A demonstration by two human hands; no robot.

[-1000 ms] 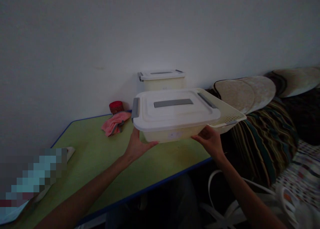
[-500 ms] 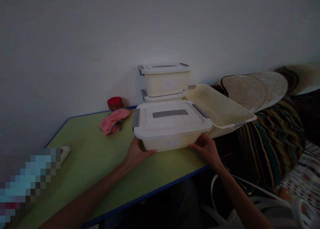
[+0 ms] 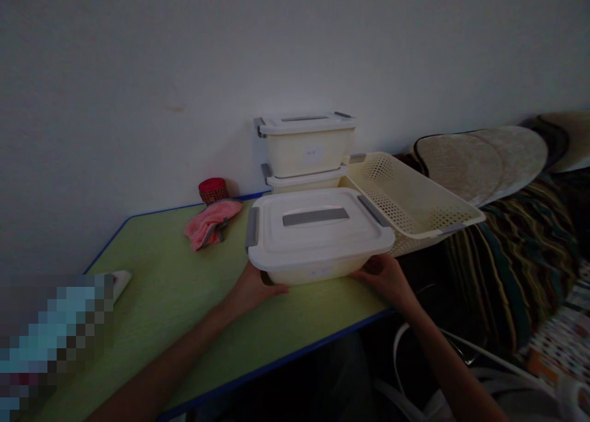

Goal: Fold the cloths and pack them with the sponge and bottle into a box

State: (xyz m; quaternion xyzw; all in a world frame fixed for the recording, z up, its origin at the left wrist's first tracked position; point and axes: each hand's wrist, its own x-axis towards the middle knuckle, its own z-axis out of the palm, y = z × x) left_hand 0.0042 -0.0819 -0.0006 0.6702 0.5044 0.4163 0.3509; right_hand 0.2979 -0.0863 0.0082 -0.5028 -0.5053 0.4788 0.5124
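A cream storage box point(image 3: 322, 234) with a white lid and grey clips is between my hands, low over the table's front part. My left hand point(image 3: 251, 287) grips its lower left corner, thumb along the front. On the opposite side my right hand point(image 3: 382, 277) holds the lower right corner, most of its fingers hidden beneath the box. Behind it, against the wall, a similar lidded box point(image 3: 306, 148) is stacked on another lidded box point(image 3: 306, 181), which the front box partly hides.
A cream perforated basket point(image 3: 405, 195) stands at the right, beside the boxes. A pink cloth point(image 3: 212, 222) and a round red container point(image 3: 213, 190) are on the green table point(image 3: 184, 305). A blurred-out device lies at left. A striped sofa point(image 3: 507, 256) is at right.
The front box has come slightly nearer and its front has tipped down, showing more lid and less front wall. Both hands stay on it. The view has shifted a little.
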